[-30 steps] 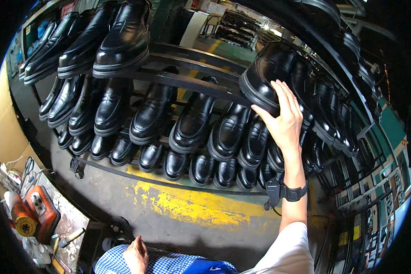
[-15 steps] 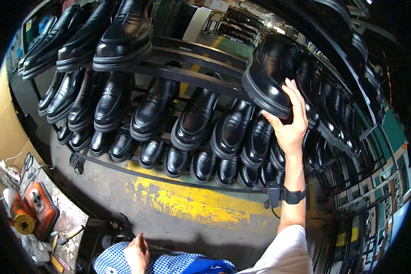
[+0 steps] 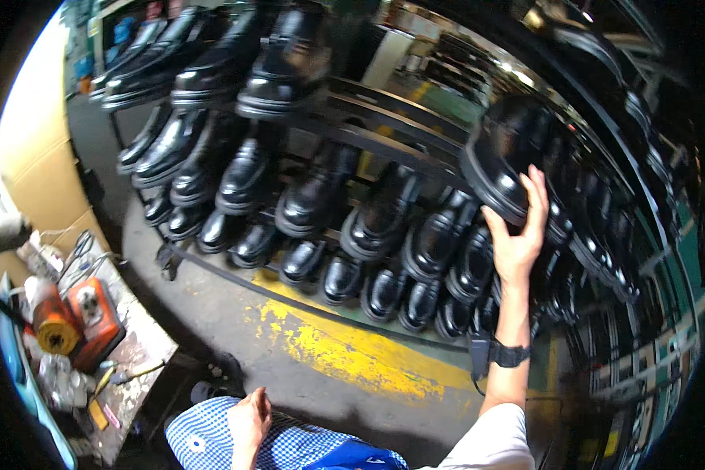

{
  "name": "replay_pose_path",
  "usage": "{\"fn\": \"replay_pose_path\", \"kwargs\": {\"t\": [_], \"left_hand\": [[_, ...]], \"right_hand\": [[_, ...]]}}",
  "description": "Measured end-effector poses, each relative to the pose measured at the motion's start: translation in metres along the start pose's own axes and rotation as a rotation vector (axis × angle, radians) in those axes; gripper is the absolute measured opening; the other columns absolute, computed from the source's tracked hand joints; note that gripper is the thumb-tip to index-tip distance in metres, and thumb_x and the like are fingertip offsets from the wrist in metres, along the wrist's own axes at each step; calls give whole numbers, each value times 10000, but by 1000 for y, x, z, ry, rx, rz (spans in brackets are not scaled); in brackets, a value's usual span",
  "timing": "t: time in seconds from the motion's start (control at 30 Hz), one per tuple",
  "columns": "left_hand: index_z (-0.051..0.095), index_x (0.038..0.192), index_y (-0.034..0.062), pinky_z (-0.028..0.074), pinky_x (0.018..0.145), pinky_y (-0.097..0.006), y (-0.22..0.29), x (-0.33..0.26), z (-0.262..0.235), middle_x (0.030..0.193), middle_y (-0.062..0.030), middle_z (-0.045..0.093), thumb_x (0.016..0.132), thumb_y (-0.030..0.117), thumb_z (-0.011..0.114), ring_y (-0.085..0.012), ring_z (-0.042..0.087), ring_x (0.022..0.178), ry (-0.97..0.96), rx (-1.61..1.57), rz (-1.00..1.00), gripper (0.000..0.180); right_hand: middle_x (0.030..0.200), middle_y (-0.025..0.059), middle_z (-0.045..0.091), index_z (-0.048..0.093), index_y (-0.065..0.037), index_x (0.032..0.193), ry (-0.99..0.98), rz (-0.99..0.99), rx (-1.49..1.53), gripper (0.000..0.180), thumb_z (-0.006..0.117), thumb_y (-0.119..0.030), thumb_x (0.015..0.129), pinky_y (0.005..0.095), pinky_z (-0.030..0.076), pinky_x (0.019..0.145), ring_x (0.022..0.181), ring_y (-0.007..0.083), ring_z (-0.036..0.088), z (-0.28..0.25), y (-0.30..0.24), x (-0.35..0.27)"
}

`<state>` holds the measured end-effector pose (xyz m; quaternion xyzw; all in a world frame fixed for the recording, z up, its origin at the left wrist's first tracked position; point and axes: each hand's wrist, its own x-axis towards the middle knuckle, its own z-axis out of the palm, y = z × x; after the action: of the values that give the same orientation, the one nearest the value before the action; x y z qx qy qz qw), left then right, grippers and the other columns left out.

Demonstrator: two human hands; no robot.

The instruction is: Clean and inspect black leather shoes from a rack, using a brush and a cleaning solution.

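While the right hand (image 3: 518,249) grips a black shoe (image 3: 503,157), other shoes (image 3: 377,227) stand in rows

Right fingers (image 3: 537,200): pinching its toe, far right, beside upper rail (image 3: 403,151); not yet released. Left hand (image 3: 248,424): near, over checked cloth (image 3: 200,437); fingers curled, contents unclear.

Right hand (image 3: 517,254): fingers hide part of the gripped shoe (image 3: 503,153); its heel end lost in shadow. Right of grip: rack shoes (image 3: 598,223) merge, too dark to separate. Beyond grip: far shelves (image 3: 456,72), contents too small to tell. Lower left of grip: left hand (image 3: 249,421), fingertips partly hidden; forearm cut by lower edge, likewise blue cloth (image 3: 352,454).
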<state>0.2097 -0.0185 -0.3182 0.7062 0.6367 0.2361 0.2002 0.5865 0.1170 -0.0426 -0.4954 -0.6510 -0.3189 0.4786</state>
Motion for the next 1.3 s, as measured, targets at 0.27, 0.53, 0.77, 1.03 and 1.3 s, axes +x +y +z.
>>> {"fn": "replay_pose_path", "kwargs": {"t": [0.27,0.53,0.77,1.03,1.3], "left_hand": [[624,967,48,497,584,-342,-6,-6,-12,733,-128,633,792,126,588,-268,628,642,151,-205,54,195],[630,983,46,473,513,-314,-33,-16,-44,664,-116,615,772,74,613,-237,610,551,346,-148,-78,214],[650,912,45,473,521,-331,-43,-18,-41,636,-110,606,748,77,624,-252,596,543,377,-129,-36,170],[657,891,25,469,523,-326,-51,-21,-48,632,-123,601,748,45,608,-253,596,547,439,-250,-95,152],[652,888,9,476,527,-299,-50,-18,-56,686,-144,630,784,39,582,-246,620,570,449,-287,-91,128]], "right_hand": [[1353,158,402,445,-5,1262,63,26,-68,576,693,-88,749,409,260,1056,1259,320,360,2,-19,-5],[1259,165,498,518,2,1164,48,-130,-31,428,657,-100,773,466,274,1040,1182,316,449,42,-97,-17],[1248,142,505,506,-26,1196,-83,-186,155,549,734,-113,704,419,307,1021,1152,299,469,117,-140,21],[1376,191,324,406,-114,1310,-201,-181,131,733,760,-216,676,456,294,1030,1225,383,346,186,-165,69],[1282,181,447,459,-99,1251,-150,-193,85,629,735,-188,693,430,370,981,1152,376,443,199,-165,72]]}}
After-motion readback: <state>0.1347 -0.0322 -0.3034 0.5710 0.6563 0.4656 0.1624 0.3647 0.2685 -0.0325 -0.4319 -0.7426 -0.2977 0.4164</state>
